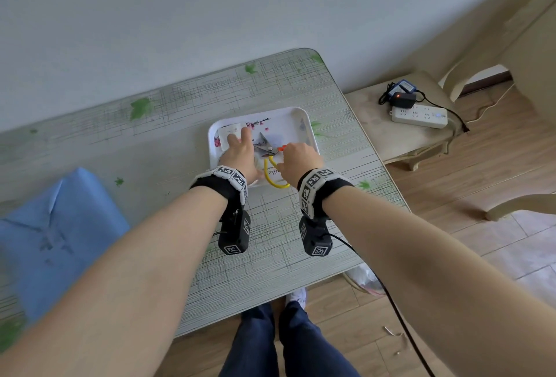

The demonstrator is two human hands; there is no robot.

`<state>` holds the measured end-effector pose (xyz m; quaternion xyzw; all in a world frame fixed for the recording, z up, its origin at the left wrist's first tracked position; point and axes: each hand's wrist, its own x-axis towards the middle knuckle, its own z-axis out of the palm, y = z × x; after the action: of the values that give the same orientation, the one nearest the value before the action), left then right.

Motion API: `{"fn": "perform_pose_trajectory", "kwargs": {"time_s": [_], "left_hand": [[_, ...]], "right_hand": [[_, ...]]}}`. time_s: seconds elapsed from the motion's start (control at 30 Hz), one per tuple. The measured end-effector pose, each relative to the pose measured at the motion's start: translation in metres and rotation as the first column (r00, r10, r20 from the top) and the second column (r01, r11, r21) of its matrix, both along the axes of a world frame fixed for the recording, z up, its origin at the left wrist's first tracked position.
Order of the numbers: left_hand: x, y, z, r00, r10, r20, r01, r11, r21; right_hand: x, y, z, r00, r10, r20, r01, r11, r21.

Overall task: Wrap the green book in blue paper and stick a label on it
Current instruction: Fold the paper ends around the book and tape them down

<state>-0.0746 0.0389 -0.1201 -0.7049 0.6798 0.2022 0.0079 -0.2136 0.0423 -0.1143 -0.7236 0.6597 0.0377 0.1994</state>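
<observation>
Flat, spread fingers of the left hand (239, 154) press the white label sheet (230, 133) at the 10 o'clock corner of the tray (296, 124). The right hand (299, 161) curls over the scissors (266, 148) at tray centre; a pinch cannot be told. The book (57, 226), wrapped in blue paper, lies well apart at 8 o'clock. Step in hand: labelling. Next move calls for lifting one label free and carrying it to the book.

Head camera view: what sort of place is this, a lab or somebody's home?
Probably a room in a home: a grey leaf-patterned tabletop, wood-plank flooring, and a cream carved side table holding a white power strip.
</observation>
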Motion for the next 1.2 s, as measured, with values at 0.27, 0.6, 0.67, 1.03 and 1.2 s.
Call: {"fn": "perform_pose_trajectory", "kwargs": {"time_s": [0.27, 0.6, 0.67, 1.03, 1.2], "left_hand": [[0.010, 0.018, -0.010, 1.000, -0.025, -0.016, 0.027, 0.992, 0.120], [0.016, 0.028, -0.018, 0.993, 0.037, -0.111, -0.030, 0.997, 0.066], [0.017, 0.030, -0.019, 0.990, 0.027, -0.141, -0.018, 0.998, 0.066], [0.049, 0.005, -0.006, 0.983, 0.018, -0.183, -0.019, 1.000, -0.005], [0.068, -0.011, -0.010, 0.980, 0.037, -0.194, -0.034, 0.999, 0.020]], "right_hand": [[-0.004, 0.004, -0.008, 1.000, 0.010, -0.003, -0.010, 1.000, 0.009], [0.023, 0.017, -0.045, 0.882, 0.054, 0.469, -0.078, 0.996, 0.032], [0.021, 0.020, -0.048, 0.859, 0.066, 0.508, -0.107, 0.993, 0.051], [0.045, -0.012, -0.029, 0.878, 0.063, 0.474, -0.030, 0.997, -0.076], [0.065, -0.030, -0.029, 0.879, 0.041, 0.475, -0.022, 0.999, -0.046]]}}
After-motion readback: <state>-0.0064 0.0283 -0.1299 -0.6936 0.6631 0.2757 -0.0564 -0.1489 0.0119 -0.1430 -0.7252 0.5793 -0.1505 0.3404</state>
